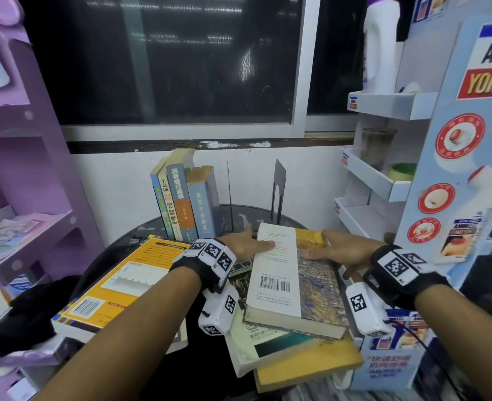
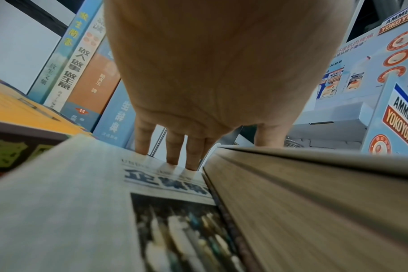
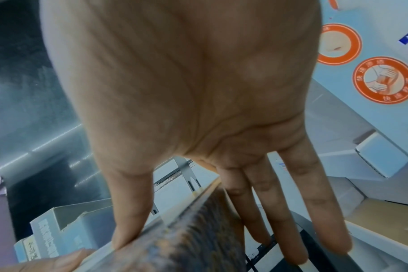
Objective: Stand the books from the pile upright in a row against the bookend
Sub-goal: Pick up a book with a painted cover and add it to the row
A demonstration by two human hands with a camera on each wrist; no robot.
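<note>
The thick book [image 1: 294,280] lies flat on top of the pile [image 1: 297,351] at the near right edge of the round black counter [image 1: 117,250], its back cover with the barcode facing up. Both hands flank its far end: the left hand [image 1: 246,243] has its thumb laid on the white cover while its fingers [image 2: 174,147] reach down along the page edge toward the book underneath, and the right hand [image 1: 338,250] sets its thumb on the patterned cover with its fingers [image 3: 280,211] spread straight down past the spine side. This looks like the start of a two-handed lift, one hand on each long side so the heavy volume will not twist. Whether any fingertip has slipped under the book is hard to tell from the wrist views. Four upright books [image 1: 185,198] stand in a row near the far edge of the counter, leaning slightly left. The black bookend [image 1: 278,189] stands to their right with a gap between, likely where this book will go. A yellow book [image 1: 123,280] lies flat at the near left edge.
</note>
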